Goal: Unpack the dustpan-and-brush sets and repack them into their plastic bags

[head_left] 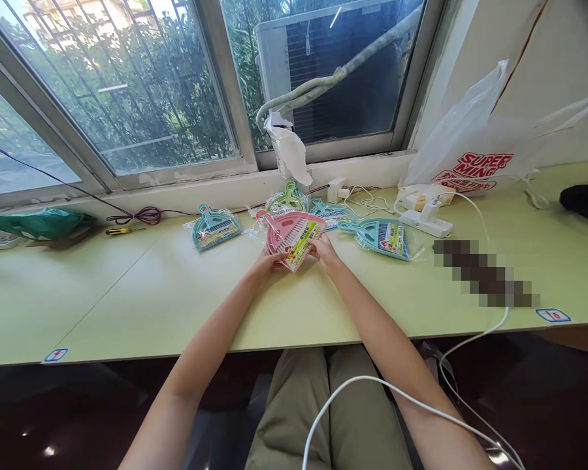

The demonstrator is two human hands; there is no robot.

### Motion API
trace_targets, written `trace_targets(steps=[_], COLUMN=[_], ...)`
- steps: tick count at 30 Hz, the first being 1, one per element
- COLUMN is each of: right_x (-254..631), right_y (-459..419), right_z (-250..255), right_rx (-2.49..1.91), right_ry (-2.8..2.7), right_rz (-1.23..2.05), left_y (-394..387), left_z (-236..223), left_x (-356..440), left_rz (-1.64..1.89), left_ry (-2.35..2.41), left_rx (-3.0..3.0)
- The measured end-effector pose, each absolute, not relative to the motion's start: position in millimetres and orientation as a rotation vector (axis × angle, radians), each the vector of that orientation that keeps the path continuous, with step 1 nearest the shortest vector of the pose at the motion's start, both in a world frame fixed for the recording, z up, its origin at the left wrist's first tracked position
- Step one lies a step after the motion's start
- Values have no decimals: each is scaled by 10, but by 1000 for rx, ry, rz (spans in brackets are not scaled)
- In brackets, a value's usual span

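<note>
Pink dustpan set (298, 234), film-wrapped: held at the table (142, 294) between left hand (270, 260) and right hand (324, 251), both closed on its lower left and right edges. Probably light, stiff in body, slippery in its wrapping, perhaps easily torn there; best taken by rim or handle. Blue-green sets (385, 238) to left, behind and right. Table's front edge toward the lap (298, 405); widest room at front left.

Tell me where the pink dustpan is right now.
In the head view, the pink dustpan is near the centre, held by the left hand and right hand, just in front of the lime-green dustpan.
</note>
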State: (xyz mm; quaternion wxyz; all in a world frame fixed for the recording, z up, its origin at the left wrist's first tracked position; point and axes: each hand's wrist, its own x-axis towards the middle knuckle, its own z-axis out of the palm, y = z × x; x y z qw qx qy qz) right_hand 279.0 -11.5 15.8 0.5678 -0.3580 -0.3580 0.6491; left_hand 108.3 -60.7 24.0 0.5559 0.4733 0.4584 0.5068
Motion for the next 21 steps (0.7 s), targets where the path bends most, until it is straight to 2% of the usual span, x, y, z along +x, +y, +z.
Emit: trace_targets(steps=[9,17,21], right_x=[2780,2771,2785], right_y=[-91,-123,-110], right_z=[107,137,156], right_rx=[-800,-750,-757], right_ry=[-829,-775,-739], right_rz=[1454,1393,1377], left_y=[-619,-723,-660], left_z=[205,320,310], left_x=[1167,1226,1215], left_rz=[1233,854,949], left_ry=[1004,821,854], left_rx=[1091,1043,1046])
